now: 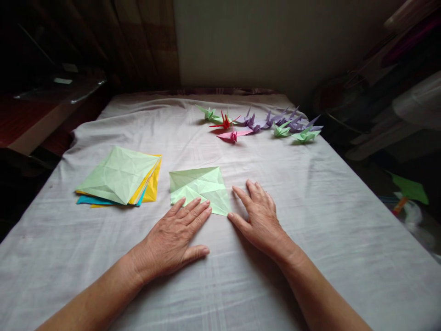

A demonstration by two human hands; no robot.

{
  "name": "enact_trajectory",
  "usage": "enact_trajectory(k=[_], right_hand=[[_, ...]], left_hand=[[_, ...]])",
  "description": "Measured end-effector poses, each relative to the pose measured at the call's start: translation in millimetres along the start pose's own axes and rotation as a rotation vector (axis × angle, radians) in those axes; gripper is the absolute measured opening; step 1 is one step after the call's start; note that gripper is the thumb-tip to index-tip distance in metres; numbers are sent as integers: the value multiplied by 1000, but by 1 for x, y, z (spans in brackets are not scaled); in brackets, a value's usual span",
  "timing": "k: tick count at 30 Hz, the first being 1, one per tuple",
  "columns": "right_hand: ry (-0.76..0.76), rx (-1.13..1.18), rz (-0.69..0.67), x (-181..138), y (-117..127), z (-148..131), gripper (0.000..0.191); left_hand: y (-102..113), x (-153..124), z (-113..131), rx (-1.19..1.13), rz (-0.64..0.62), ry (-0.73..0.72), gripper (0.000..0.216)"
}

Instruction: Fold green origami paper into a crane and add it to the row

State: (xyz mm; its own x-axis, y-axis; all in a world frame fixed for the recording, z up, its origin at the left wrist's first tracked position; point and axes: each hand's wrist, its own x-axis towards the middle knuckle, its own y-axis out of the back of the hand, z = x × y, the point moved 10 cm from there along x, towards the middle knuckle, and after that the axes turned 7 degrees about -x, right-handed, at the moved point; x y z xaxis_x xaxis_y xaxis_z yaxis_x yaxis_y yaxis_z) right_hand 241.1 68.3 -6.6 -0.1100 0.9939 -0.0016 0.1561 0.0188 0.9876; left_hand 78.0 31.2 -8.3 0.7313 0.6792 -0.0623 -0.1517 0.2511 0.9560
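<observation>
A creased light green paper square (200, 187) lies flat on the white cloth (310, 220) in front of me. My left hand (175, 236) rests flat on the cloth, its fingers stretched out and the fingertips on the paper's near edge. My right hand (258, 218) lies flat just right of the paper, fingers spread, the thumb tip close to the paper's near right corner. Neither hand holds anything.
A stack of coloured paper squares (120, 177), light green on top with yellow and blue below, lies at the left. Several folded paper cranes (265, 123) in green, red, pink and purple stand at the far right. Dark furniture (51, 101) flanks the left side.
</observation>
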Motion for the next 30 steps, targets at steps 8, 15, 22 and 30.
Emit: enact_trajectory(k=[8,15,22,30], right_hand=[[-11,20,-32,2,1,-2,62],[11,17,8,1,5,-5,60],[14,-3,6,1,6,-10,59],[137,10,-14,16,24,-18,59]], left_hand=[[10,-22,-32,88,32,85,79],[27,-48,-58,213,186,189,73],[49,-35,-19,233,397,221,61],[32,-7,13,150,306,295,57]])
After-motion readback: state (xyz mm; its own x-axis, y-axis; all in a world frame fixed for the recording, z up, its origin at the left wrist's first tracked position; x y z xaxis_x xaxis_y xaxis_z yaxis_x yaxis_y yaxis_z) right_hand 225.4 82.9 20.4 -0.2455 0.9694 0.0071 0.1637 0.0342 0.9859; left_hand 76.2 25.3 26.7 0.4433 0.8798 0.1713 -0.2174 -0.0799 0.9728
